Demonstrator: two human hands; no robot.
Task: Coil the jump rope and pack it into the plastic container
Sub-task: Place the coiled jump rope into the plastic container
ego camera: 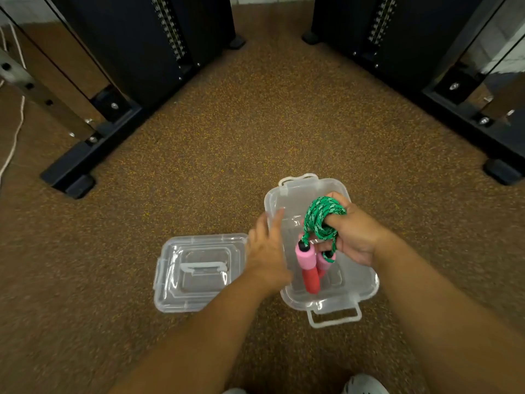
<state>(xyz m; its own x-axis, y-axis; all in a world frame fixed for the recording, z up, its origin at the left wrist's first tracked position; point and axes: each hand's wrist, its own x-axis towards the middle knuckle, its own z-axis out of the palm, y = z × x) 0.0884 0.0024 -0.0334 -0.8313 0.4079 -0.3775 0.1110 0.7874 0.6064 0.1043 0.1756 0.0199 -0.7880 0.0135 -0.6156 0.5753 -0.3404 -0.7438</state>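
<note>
A clear plastic container [366,282] stands open on the speckled brown floor. Over it, my right hand [355,237] grips the jump rope [322,214], whose green cord is coiled around the fingers. Its two pink-and-red foam handles [308,268] hang down into the container. My left hand [267,248] rests at the container's left rim with fingers apart and holds nothing.
The container's clear lid [199,273] lies flat on the floor just left of the container. Black gym machine frames stand at the back left [93,149] and back right [466,95]. A white cord [14,143] trails at the far left. A shoe [363,385] shows at the bottom edge.
</note>
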